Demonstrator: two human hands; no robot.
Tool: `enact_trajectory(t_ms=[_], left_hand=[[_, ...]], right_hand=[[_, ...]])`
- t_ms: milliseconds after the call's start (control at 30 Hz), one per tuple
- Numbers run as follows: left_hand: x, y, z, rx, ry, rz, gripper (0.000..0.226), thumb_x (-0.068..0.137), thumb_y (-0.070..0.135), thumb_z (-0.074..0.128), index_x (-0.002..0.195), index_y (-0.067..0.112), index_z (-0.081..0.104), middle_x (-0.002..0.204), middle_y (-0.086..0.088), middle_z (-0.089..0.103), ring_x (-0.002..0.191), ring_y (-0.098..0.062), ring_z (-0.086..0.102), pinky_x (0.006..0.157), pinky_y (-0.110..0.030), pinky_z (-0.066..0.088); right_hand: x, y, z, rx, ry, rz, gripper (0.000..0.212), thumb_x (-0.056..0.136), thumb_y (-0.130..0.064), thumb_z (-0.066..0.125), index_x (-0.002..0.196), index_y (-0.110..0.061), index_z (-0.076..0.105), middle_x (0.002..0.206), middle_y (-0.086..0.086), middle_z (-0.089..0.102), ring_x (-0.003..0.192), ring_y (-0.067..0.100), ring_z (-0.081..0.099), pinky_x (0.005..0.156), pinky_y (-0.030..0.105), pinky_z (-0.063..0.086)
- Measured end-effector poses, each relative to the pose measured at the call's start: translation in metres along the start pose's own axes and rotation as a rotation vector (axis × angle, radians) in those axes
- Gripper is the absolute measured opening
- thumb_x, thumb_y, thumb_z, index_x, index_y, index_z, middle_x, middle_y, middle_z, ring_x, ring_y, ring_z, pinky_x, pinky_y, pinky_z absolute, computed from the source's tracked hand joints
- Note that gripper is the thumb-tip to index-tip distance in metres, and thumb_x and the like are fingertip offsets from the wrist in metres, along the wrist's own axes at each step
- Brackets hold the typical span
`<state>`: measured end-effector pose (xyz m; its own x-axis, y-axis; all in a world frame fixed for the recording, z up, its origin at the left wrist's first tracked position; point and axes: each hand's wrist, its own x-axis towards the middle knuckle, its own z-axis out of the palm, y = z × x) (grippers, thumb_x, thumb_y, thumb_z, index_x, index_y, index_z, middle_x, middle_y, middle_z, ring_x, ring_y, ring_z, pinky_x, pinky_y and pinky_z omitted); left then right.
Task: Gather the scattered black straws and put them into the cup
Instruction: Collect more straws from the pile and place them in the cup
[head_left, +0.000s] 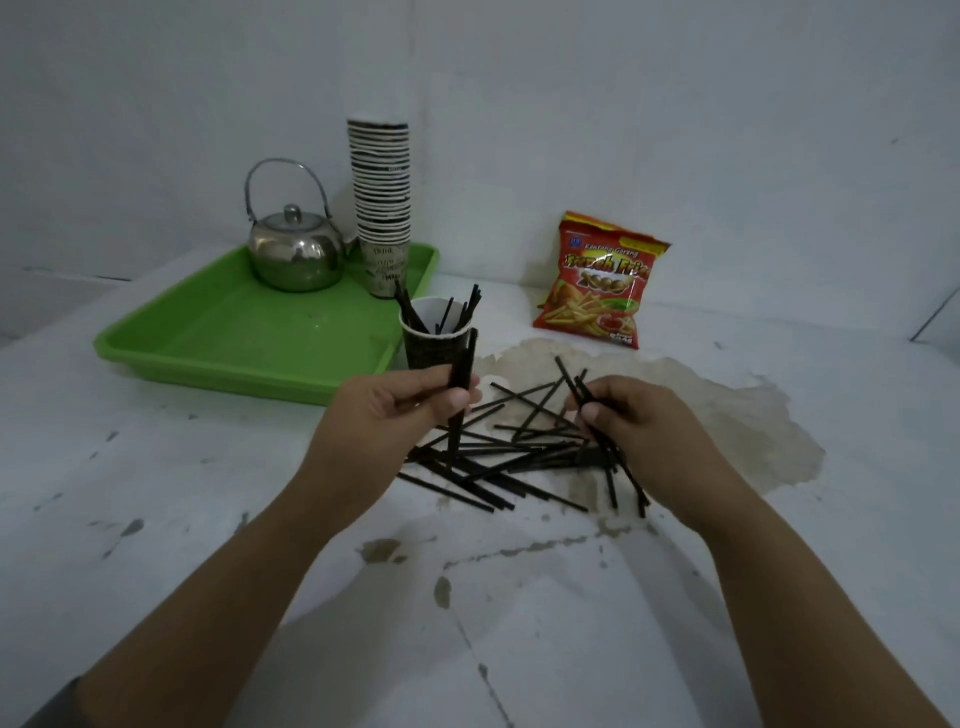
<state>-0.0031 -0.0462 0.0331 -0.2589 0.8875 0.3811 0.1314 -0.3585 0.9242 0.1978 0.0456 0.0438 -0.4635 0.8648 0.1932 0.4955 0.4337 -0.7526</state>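
Black straws (498, 457): loose pile at frame centre, lying flat on white painted surface (156, 493), long axes crossing every way. Left hand (395, 410) pinches a small bundle (462, 374), near upright, tips up toward the cup. Right hand (628, 421) grips several straws (597, 415), slanting upper left to lower right. Paper cup (435, 349) stands just above the hands, a few straws inside, leaning. Surface stained, paint flaked; plain white walls behind. Upper left: green tray (234, 338) w/ steel kettle (293, 254), cup stack (382, 197). Snack bag (600, 280) right of centre, against wall.
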Motion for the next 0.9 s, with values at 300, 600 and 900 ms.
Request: enact_trajectory(t_ms=[300, 600, 900], left_hand=[[0.023, 0.009, 0.000, -0.207, 0.227, 0.041, 0.018, 0.077, 0.009, 0.062, 0.088, 0.020, 0.071, 0.082, 0.012, 0.075, 0.086, -0.008, 0.069, 0.072, -0.015, 0.053], [0.073, 0.021, -0.018, -0.185, 0.632, 0.191, 0.026, 0.080, 0.013, 0.066, 0.105, 0.007, 0.067, 0.093, 0.007, 0.072, 0.092, -0.011, 0.067, 0.079, -0.021, 0.053], [0.069, -0.011, -0.009, 0.019, 0.725, 0.247, 0.023, 0.082, 0.012, 0.065, 0.105, 0.017, 0.066, 0.092, 0.003, 0.072, 0.088, -0.006, 0.066, 0.077, -0.016, 0.051]], right_hand=[[0.006, -0.017, 0.001, 0.558, 0.225, -0.023, 0.018, 0.095, -0.003, 0.042, 0.094, -0.005, 0.059, 0.083, 0.007, 0.071, 0.080, 0.021, 0.070, 0.079, 0.030, 0.057], [0.056, -0.073, 0.029, 0.790, 0.659, -0.202, 0.015, 0.096, -0.006, 0.042, 0.099, -0.001, 0.056, 0.091, 0.004, 0.070, 0.089, 0.013, 0.068, 0.080, 0.029, 0.056], [0.092, -0.085, 0.077, 0.699, 0.702, -0.305, 0.012, 0.096, -0.005, 0.040, 0.095, -0.010, 0.051, 0.094, 0.013, 0.069, 0.090, 0.013, 0.067, 0.085, 0.031, 0.055]])
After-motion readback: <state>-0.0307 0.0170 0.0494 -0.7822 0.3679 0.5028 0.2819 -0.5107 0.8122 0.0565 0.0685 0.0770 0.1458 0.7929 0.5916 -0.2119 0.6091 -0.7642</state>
